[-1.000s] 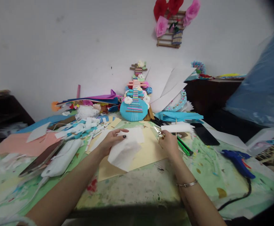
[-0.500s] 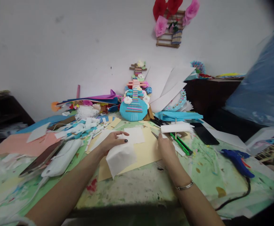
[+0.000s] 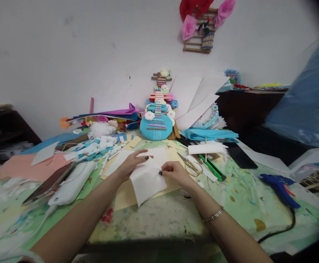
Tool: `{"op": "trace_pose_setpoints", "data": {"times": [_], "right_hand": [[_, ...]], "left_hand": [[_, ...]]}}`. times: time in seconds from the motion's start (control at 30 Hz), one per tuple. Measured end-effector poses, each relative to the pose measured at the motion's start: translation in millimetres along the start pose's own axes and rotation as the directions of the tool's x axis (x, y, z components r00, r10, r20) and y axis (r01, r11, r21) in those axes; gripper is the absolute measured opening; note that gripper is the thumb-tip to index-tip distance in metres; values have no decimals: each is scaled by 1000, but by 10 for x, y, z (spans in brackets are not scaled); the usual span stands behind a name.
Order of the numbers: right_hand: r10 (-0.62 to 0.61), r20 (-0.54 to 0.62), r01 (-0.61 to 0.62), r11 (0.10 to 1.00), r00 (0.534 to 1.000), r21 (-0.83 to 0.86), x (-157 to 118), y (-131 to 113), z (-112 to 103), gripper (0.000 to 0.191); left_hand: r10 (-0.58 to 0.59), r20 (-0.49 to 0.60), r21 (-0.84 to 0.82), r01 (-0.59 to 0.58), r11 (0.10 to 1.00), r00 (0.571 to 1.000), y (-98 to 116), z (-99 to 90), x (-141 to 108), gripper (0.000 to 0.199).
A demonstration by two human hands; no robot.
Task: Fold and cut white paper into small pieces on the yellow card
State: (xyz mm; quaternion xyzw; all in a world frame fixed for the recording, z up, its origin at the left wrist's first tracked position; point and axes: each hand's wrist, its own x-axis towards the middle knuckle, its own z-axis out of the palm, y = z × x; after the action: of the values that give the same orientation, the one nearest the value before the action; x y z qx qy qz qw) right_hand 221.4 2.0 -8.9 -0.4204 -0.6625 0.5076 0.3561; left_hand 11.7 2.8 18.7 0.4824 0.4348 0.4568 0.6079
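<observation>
A thin, soft-looking sheet of white paper (image 3: 148, 182) hangs between my hands over cream card (image 3: 125, 195). Its upper left part is in the grasp of my left hand (image 3: 133, 162), the thumb over the paper. On the right side, my right hand (image 3: 174, 172) has closed thumb and fingers at the sheet's edge. Behind the sheet, another white paper piece (image 3: 159, 155) lies flat on the card. Gold-handled scissors (image 3: 194, 168) rest on the table just right of my right hand.
Right of the scissors are a green utility knife (image 3: 211, 168), a black phone (image 3: 241, 155) and a blue glue gun (image 3: 278, 188) with its cord. A white power strip (image 3: 73, 184) lies left, near paper scraps. A blue paper lute (image 3: 156, 127) stands against the wall.
My right hand has left the scissors on the table and moved left to the white paper. The sheet has shifted slightly right and spread wider.
</observation>
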Motion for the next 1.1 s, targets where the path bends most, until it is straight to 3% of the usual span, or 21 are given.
{"op": "trace_pose_setpoints", "data": {"times": [0.1, 0.2, 0.3, 0.37, 0.5, 0.63, 0.87, 0.93, 1.1], "right_hand": [[80, -200, -97, 992, 976, -77, 68, 55, -102, 5], [127, -273, -165, 979, 954, -122, 83, 110, -181, 9], [150, -307, -195, 973, 940, -122, 68, 141, -204, 24], [162, -318, -206, 972, 934, -110, 60, 141, -204, 31], [190, -238, -199, 980, 953, -14, 56, 111, -214, 21], [217, -146, -212, 976, 965, 50, 51, 70, -248, 20], [176, 0, -175, 978, 984, 110, 18, 66, -311, 25], [156, -1, -155, 982, 988, 107, 21, 82, -316, 19], [152, -70, -141, 980, 986, 137, 44, 118, -314, 11]], "left_hand": [[-34, -44, -285, 20, 958, 998, -30, -33, 50, 47], [-78, -90, -336, 43, 941, 993, -49, -59, 73, 56], [-26, -168, -248, -17, 969, 985, -59, -61, 65, 71], [9, -155, -159, -34, 987, 988, -72, -57, 52, 71], [76, -21, 92, -74, 993, 997, -132, -61, 49, 52], [137, 105, 305, -163, 938, 985, -221, -70, 90, 31], [222, 127, 409, -255, 876, 967, -337, -116, 150, 17], [263, 153, 489, -305, 817, 952, -326, -134, 150, 15], [341, 338, 645, -479, 596, 878, -285, -131, 118, 21]]}}
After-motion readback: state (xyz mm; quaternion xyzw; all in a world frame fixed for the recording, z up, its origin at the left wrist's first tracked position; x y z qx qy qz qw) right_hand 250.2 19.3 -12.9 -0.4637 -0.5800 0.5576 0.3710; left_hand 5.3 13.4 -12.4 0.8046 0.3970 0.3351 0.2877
